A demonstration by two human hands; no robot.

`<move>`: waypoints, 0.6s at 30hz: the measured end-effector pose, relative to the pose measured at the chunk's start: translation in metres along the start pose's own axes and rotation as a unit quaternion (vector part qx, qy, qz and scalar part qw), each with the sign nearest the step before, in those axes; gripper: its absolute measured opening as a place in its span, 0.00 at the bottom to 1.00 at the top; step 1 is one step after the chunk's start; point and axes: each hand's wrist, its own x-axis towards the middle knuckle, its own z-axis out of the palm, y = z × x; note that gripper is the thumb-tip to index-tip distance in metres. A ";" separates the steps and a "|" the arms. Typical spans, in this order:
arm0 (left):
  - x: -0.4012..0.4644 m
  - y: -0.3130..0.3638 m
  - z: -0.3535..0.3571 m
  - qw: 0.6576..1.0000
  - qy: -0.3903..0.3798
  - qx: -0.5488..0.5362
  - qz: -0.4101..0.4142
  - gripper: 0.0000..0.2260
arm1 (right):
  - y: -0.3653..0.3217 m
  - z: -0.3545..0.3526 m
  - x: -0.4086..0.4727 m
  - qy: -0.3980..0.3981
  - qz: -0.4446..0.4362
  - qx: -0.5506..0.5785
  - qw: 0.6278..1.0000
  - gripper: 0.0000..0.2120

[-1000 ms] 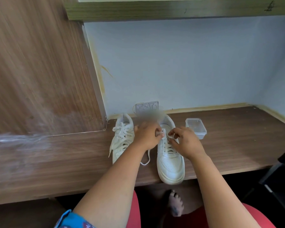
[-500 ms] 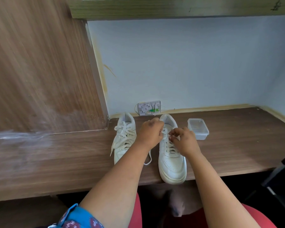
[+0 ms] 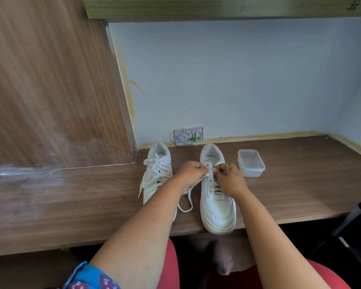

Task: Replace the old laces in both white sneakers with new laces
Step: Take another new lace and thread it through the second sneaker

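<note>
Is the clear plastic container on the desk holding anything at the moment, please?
No, the clear plastic container beside the right sneaker looks empty, with only its bare see-through bottom showing.

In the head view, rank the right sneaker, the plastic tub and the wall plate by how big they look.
1. Right sneaker, clearly largest.
2. Plastic tub and wall plate look about alike; the plate lies farther back, so no ranking between them.

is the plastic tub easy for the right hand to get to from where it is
Probably yes: the plastic tub sits just beyond the right hand with nothing between, though that hand is pinching the lace.
</note>
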 end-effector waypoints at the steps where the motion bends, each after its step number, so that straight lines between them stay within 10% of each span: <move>1: 0.003 -0.002 0.000 1.000 0.006 -0.015 0.010 0.12 | -0.001 0.001 0.000 -0.002 0.006 -0.002 1.000 0.10; 10: 0.010 -0.008 -0.004 0.899 0.173 0.317 0.248 0.05 | -0.002 0.006 -0.007 0.047 -0.014 -0.026 0.998 0.14; 18: 0.009 -0.014 -0.025 0.981 0.061 0.168 0.069 0.10 | -0.004 -0.004 -0.017 0.204 -0.164 -0.037 0.965 0.05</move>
